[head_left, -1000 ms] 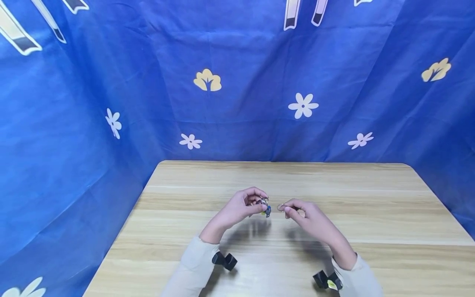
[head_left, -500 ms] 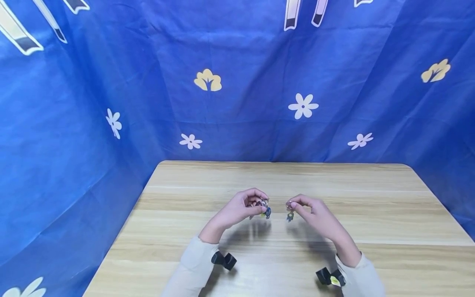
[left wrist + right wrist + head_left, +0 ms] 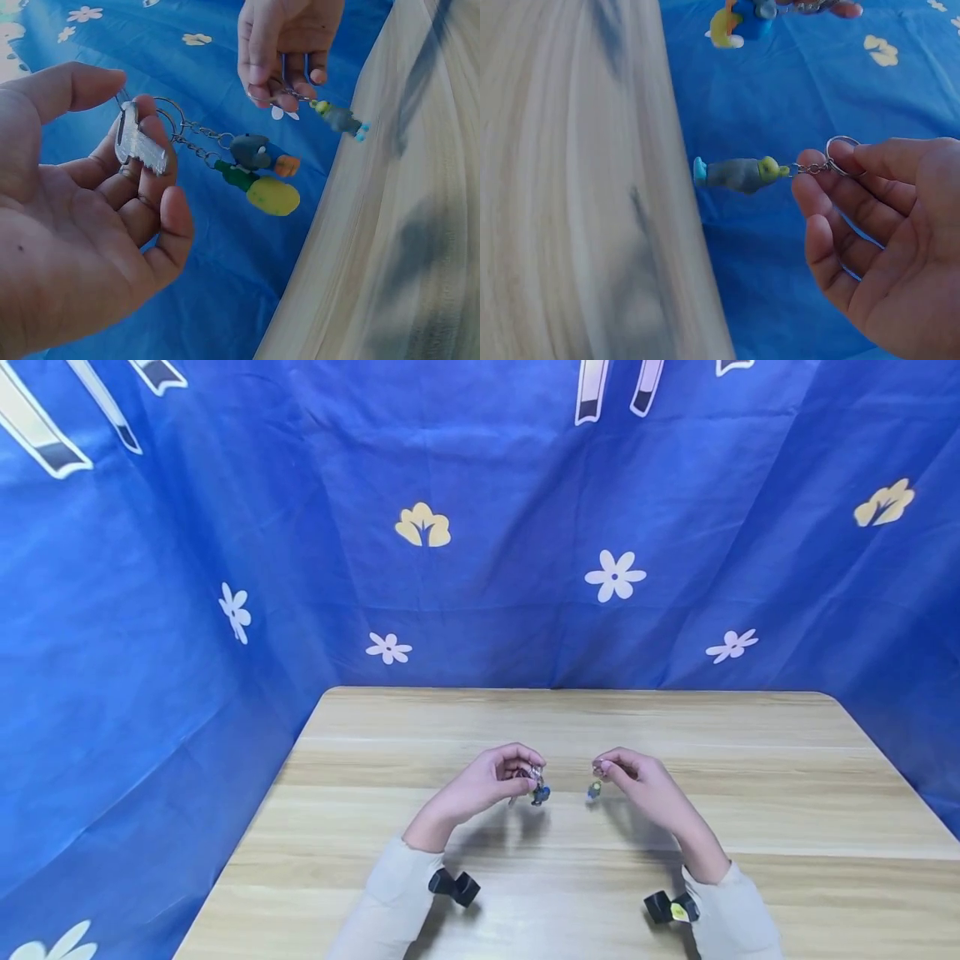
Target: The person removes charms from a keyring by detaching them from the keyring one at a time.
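In the head view my left hand (image 3: 491, 783) holds a bunch of keys and keychains above the table. Its thumb and fingers pinch a silver key (image 3: 140, 142) in the left wrist view. From rings beside that key, two short chains carry a blue-grey figure with an orange end (image 3: 259, 152) and a green and yellow figure (image 3: 273, 195). To the right, my right hand (image 3: 645, 787) pinches the metal ring (image 3: 843, 136) of a separate keychain. A small figure with a grey body, yellow head and light-blue feet (image 3: 739, 174) hangs from it. The hands are apart.
Beneath both hands is a light wood table (image 3: 375, 727), with their shadows on it. A blue curtain (image 3: 510, 610) with flowers rises behind and to the sides. Black camera mounts (image 3: 453, 887) sit at both wrists.
My right hand has moved away to the right, and its keychain figure now hangs down in plain sight. The left hand has stayed nearly in place with its bunch.
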`<state>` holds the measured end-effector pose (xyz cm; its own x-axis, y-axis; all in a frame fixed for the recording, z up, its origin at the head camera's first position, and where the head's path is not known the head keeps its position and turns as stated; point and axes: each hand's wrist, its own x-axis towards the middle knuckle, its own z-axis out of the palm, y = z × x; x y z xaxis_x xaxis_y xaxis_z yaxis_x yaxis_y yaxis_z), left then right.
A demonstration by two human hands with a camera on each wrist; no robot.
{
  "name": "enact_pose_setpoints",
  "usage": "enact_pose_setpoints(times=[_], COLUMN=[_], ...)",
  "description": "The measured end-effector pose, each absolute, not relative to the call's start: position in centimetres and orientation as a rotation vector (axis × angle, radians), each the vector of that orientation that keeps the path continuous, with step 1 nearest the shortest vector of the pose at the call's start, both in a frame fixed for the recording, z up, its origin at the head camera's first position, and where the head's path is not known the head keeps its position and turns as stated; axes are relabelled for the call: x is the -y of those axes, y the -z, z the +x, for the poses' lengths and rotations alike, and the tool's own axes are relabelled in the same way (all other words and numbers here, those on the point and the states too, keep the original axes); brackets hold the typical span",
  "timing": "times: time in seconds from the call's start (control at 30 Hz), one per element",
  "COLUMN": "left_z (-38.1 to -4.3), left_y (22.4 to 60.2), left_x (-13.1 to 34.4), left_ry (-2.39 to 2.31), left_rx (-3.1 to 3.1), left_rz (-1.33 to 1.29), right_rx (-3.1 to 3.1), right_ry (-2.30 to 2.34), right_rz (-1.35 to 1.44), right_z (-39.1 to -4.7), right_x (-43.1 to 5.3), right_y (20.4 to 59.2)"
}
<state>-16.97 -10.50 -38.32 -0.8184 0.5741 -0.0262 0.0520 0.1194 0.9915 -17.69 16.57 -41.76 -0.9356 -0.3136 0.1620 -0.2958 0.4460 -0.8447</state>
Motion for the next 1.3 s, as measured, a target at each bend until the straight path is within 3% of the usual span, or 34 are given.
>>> enact_pose_setpoints(times=[0.3, 1.3], left_z=[-17.2, -17.8], left_y=[39.0, 39.0], left_x=[10.6, 11.0], left_ry=[-1.774, -1.738], left_rx=[-1.882, -1.89], left_rz=[0.559, 0.59], right_rx=[-2.655, -2.643], right_ry=[1.559, 1.455], right_rz=[-0.414, -0.306], right_z=[-19.6, -24.5], right_x=[-17.5, -17.0], right_y=[43.2, 44.8])
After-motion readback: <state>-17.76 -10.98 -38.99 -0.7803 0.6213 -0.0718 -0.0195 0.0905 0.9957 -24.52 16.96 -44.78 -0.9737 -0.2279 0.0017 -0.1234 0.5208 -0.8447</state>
